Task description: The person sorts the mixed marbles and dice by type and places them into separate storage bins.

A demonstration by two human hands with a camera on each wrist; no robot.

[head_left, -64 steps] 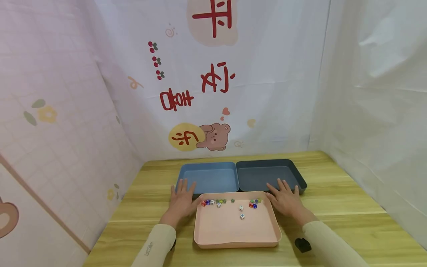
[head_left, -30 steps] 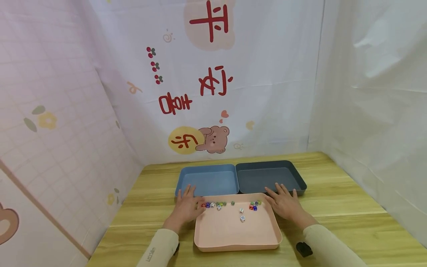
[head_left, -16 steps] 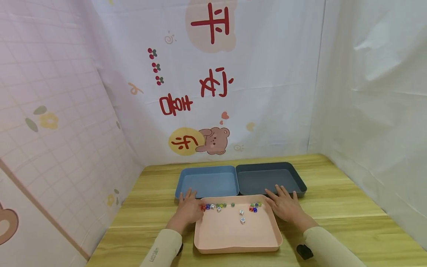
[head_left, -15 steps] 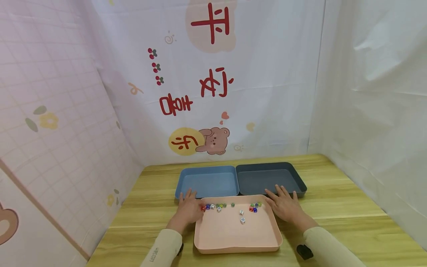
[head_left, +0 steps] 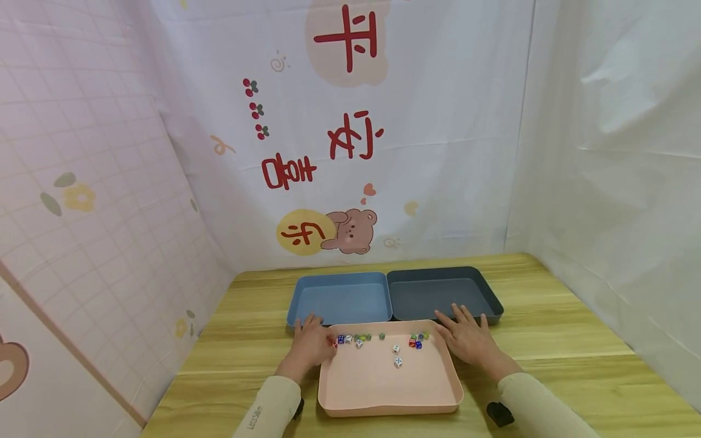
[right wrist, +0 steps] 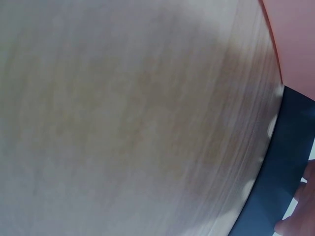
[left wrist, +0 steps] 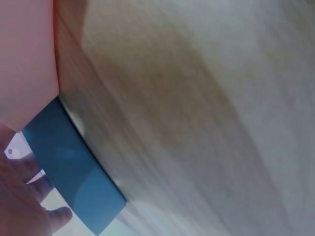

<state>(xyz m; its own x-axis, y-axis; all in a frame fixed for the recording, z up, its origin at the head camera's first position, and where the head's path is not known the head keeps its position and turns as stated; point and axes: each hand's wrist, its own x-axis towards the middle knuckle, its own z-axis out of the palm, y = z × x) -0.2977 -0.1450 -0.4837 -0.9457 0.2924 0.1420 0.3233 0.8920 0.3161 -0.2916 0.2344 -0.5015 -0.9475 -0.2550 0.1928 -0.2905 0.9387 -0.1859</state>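
Observation:
In the head view, my left hand (head_left: 310,344) reaches over the left back corner of the pink tray (head_left: 390,389). Its thumb and forefinger pinch a red die (head_left: 335,345), mostly hidden by the fingertips. Beside that die sit a blue die (head_left: 341,339) and white dice, one of them a white die (head_left: 359,344). Farther right in the tray lie another red die (head_left: 412,343) and a blue die (head_left: 418,345). My right hand (head_left: 470,337) rests with spread fingers at the tray's right back corner, its fingertips over the dark tray's front rim.
Behind the pink tray stand a blue tray (head_left: 342,298) and a dark grey tray (head_left: 440,292), side by side on the wooden table (head_left: 558,340). Several small greenish pieces, such as a green one (head_left: 382,336), line the pink tray's back wall. A cloth hangs behind.
My left hand has moved from lying spread beside the pink tray to its left back corner, its fingers closing on the red die. The right hand has stayed in place.

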